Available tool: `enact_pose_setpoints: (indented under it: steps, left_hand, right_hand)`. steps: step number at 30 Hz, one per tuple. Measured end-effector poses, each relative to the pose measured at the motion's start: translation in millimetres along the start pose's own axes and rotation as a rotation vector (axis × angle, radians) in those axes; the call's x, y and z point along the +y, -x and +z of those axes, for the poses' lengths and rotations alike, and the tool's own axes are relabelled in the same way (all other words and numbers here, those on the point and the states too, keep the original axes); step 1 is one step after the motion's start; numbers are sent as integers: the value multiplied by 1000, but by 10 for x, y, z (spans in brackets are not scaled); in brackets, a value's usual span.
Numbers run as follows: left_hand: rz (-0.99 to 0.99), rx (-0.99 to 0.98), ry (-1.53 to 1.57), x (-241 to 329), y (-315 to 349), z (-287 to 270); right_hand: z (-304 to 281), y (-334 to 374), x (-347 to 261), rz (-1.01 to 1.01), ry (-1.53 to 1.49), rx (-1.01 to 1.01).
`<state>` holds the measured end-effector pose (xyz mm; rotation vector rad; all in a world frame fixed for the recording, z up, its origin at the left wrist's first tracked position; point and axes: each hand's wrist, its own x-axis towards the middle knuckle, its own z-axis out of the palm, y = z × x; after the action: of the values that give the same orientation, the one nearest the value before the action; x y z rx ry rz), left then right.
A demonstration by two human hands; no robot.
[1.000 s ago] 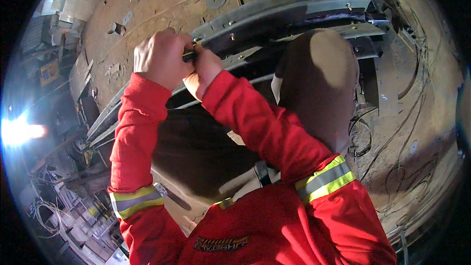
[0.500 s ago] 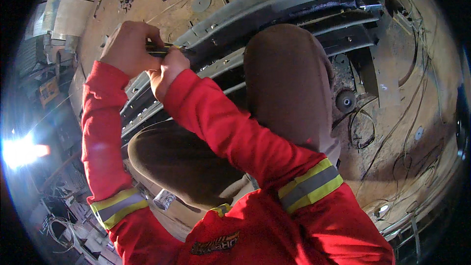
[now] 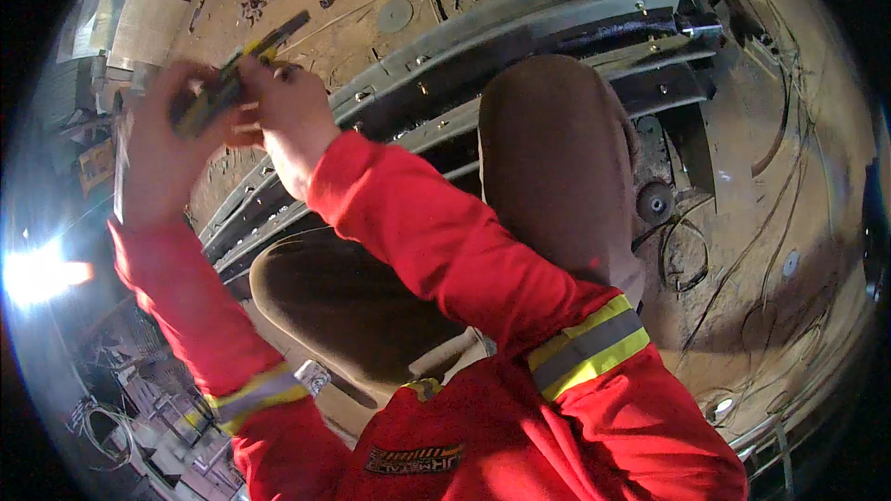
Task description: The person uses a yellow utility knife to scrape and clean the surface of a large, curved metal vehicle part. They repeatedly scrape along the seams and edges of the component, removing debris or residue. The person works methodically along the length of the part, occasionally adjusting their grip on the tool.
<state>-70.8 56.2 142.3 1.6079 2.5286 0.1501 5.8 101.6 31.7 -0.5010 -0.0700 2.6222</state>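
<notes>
A long, slim dark tool with yellow parts slants up to the right between my hands; its exact kind is unclear. My right hand is closed on its middle, the fingers curled round the yellow part. The lower end is blurred and lies within my left hand, whose fingers and thumb bend around it. Both hands are raised over the far left end of several long, dark, curved metal bars. Bolts or studs stand along these bars, which run beside and behind my knees.
My bent right knee stands over the bars. At the right, a round disc and looped cable lie on the dirty floor. Another flat disc lies beyond the bars. A bright light glares at the left.
Both hands have risen off the bars, the left moving furthest left. The tool, mostly hidden before, now shows pointing up and right. The view has shifted slightly.
</notes>
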Motion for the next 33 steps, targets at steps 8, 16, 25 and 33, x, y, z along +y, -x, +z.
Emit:
enact_pose_setpoints:
  steps: [8,16,25,33]
  left_hand:
    - [-360,247,503,-133,1841,958]
    - [-636,293,1086,-99,2101,1165]
    - [-523,239,1184,-123,2122,1092]
    - [-573,76,1006,71,2308,1165]
  right_hand:
    - [-700,962,521,-295,1372,-276]
    - [-912,236,-1170,-884,2462,-296]
    - [-1089,245,-1012,-246,2820,-313]
    - [-1317,641,-759,-514,2776,-140]
